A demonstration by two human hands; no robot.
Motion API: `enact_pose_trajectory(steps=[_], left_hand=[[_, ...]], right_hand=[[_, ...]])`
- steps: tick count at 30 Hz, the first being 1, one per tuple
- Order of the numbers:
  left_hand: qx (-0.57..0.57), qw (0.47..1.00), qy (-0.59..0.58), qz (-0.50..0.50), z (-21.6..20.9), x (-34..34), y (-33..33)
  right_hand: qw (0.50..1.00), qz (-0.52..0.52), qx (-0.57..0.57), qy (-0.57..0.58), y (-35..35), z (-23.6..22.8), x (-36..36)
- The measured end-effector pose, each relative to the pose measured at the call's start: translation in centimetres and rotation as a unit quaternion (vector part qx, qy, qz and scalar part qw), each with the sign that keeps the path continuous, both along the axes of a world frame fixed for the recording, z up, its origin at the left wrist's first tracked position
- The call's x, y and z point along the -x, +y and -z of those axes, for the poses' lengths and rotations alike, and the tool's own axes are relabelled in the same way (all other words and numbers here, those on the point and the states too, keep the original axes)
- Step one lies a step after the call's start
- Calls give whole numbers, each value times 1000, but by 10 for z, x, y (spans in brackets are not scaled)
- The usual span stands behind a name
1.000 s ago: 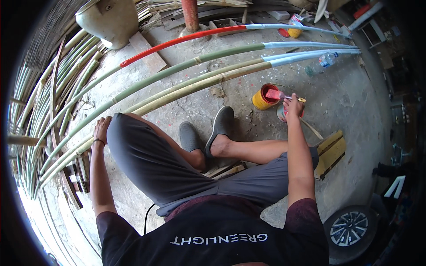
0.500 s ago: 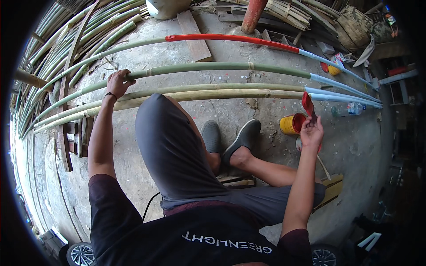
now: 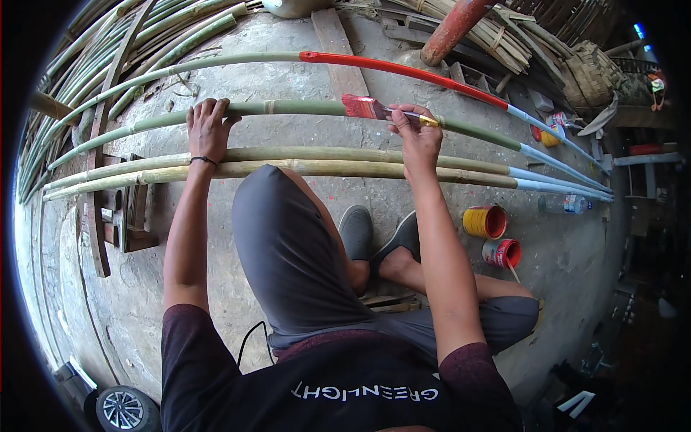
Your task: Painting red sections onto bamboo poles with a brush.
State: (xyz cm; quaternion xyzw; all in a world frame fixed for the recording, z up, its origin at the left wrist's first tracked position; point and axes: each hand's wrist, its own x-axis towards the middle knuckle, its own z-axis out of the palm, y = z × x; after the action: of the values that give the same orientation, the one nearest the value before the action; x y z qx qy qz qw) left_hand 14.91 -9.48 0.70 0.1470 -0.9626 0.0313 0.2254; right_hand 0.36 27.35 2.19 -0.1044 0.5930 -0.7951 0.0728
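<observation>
"Upper garment?"
"Shirt (image 3: pixel 324 403), one, black; white block lettering (image 3: pixel 363 389) ran across the chest. Sleeves (image 3: pixel 469 367), short, finished in mottled maroon. Maroon cloth (image 3: pixel 317 347) also showed at the waist."
"Wristwear?"
"Band (image 3: pixel 204 160), one, thin and dark; it circled the left wrist."
"Lower items?"
"Shorts (image 3: pixel 299 252), plain grey, knee-length. Shoes (image 3: pixel 355 232), one pair, were grey slip-ons."
"Cable (image 3: pixel 248 335)?"
"One, thin, black; it looped beside the left hip."

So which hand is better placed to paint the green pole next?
Probably the right hand: it holds the red paintbrush at the green pole, while the left hand is on that pole, without a brush.
</observation>
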Motion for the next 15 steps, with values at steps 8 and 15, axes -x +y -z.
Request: enact_pose_trajectory(steps=[8,15], left_hand=[[-22,1000,-3,7,-1,1,1],[-23,999,-30,11,1,4,3]], right_hand=[[936,232,-242,109,75,-1,4],[835,173,-362,378,17,-8,-31]])
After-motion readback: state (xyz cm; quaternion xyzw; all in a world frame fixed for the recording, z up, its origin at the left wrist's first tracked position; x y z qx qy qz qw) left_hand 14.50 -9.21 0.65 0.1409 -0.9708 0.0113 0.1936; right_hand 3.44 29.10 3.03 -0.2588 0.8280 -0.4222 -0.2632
